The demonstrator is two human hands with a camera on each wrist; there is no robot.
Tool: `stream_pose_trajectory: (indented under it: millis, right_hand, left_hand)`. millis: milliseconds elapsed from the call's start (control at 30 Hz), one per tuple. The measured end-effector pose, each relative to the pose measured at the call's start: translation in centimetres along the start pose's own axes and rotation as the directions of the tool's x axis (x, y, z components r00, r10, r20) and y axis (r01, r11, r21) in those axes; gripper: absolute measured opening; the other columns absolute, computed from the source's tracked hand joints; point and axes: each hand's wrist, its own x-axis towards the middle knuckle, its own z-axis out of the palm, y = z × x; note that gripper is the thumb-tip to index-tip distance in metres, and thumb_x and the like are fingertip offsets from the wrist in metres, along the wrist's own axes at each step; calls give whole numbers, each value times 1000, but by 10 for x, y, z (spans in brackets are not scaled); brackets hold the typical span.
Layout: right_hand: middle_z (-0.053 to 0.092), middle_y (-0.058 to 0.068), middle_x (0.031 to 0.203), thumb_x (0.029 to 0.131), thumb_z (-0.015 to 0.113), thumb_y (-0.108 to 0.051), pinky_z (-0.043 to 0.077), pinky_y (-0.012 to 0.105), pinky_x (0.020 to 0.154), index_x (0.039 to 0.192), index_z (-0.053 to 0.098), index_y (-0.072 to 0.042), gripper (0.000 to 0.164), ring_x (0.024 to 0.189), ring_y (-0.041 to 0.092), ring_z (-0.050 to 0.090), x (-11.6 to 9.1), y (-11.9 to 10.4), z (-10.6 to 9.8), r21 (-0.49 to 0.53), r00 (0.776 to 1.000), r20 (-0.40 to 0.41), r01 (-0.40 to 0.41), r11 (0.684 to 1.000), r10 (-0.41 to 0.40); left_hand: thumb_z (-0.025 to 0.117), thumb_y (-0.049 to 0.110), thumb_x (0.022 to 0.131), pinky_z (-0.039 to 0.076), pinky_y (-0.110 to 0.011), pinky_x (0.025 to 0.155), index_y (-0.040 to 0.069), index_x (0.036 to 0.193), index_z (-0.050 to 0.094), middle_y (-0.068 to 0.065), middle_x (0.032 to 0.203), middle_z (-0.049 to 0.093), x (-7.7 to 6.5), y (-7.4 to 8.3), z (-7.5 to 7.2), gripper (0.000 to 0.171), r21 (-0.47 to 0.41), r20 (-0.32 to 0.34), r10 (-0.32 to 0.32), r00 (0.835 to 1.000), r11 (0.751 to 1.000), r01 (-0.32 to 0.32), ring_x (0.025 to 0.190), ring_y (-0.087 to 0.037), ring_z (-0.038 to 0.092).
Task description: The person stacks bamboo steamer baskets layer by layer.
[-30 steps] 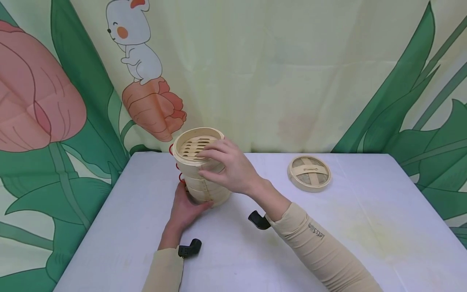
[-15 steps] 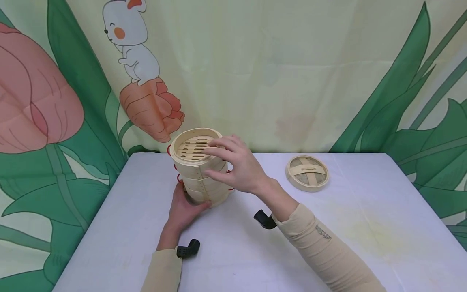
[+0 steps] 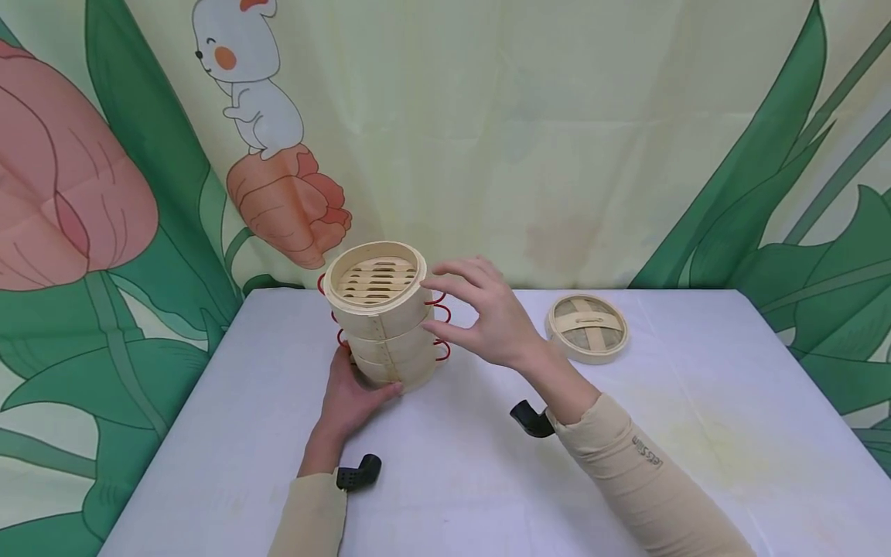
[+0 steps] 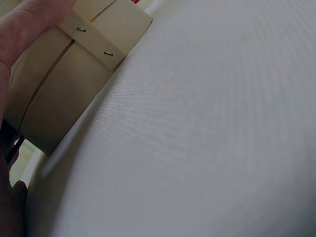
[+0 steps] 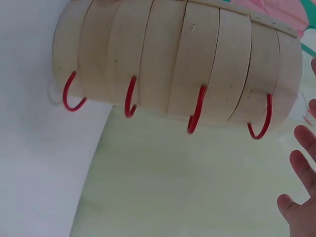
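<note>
A stack of several round bamboo steamer baskets [image 3: 390, 329] stands upright on the white table, its slatted top tier uncovered. Red loop handles [image 5: 199, 108] stick out along its side in the right wrist view. My left hand [image 3: 351, 396] holds the bottom of the stack, thumb across the front and fingers round the left side, partly hidden. In the left wrist view that thumb [image 4: 29, 24] lies against the bamboo wall. Just right of the upper tiers, my right hand [image 3: 487, 317] hovers with its fingers spread and bent loosely, holding nothing.
To the right on the tabletop [image 3: 445, 480] lies a round bamboo lid [image 3: 588, 329] with a crossed strap. A printed curtain [image 3: 557, 155] hangs behind the table's far edge. Black cameras sit on both wrists.
My right hand has moved rightward from over the top tier to beside the stack, uncovering the right-side red handles. The left hand and the stack keep their place.
</note>
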Motion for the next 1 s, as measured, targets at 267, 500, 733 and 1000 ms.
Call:
stream_pose_trajectory:
  millis: [267, 500, 733, 1000]
  right_hand:
    - [64, 7, 121, 78, 86, -15, 41, 44, 94, 121, 73, -11, 45, 112, 30, 54, -20, 8, -14, -4, 998, -3, -59, 998, 59]
    - [64, 8, 121, 76, 86, -11, 38, 44, 98, 117, 73, -10, 43, 112, 28, 56, -35, 20, -27, -6, 994, -38, -99, 995, 99]
    - [64, 9, 121, 77, 85, -8, 38, 43, 98, 116, 73, -8, 41, 114, 29, 54, -60, 37, -37, -31, 981, -43, -191, 981, 190]
    - [64, 13, 121, 77, 85, -4, 40, 42, 95, 114, 74, -6, 39, 116, 31, 53, -89, 55, -53, -65, 949, -69, -313, 948, 308]
  left_hand:
    - [94, 29, 66, 27, -48, 114, -1, 147, 30, -21, 144, 41, -1, -2, 0, 108, 10, -3, -11, 1000, 1000, 11, 136, -32, 37]
    - [94, 29, 67, 26, -46, 114, 0, 149, 29, -20, 145, 40, -1, -2, 0, 109, 4, 1, -15, 1000, 1000, 15, 137, -31, 36]
    - [94, 31, 67, 27, -48, 114, 0, 148, 29, -19, 144, 40, 0, -5, 0, 109, 7, 0, -8, 1000, 1000, 8, 136, -31, 36]
    - [95, 29, 66, 26, -45, 114, 0, 148, 30, -19, 145, 39, 1, -5, 2, 109, 0, 4, -8, 1000, 1000, 8, 136, -30, 36]
